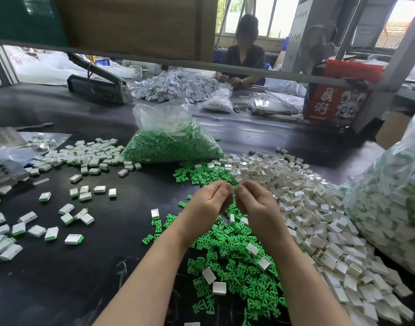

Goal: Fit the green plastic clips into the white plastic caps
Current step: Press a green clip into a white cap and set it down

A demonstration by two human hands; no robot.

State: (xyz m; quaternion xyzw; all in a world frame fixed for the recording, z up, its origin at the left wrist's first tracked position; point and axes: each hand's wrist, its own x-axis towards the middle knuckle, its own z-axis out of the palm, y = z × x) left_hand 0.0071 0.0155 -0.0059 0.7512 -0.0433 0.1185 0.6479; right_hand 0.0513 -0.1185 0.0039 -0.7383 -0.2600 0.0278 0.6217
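My left hand [210, 202] and my right hand [252, 202] meet fingertip to fingertip above the black table [72, 278], both with fingers curled. Between the fingertips shows a sliver of a green clip [234, 191]; the rest of what they pinch is hidden, and I cannot tell whether a cap is there too. Under my wrists lies a heap of loose green clips [237, 269] with a few white caps on it. A large pile of white caps [307, 208] spreads to the right.
Fitted white-and-green pieces [88, 156] lie scattered at the left. A clear bag of green clips [171, 144] stands behind my hands, and a big bag of finished pieces [390, 208] at the right. A person [244, 57] sits across, beside a red box [336, 100].
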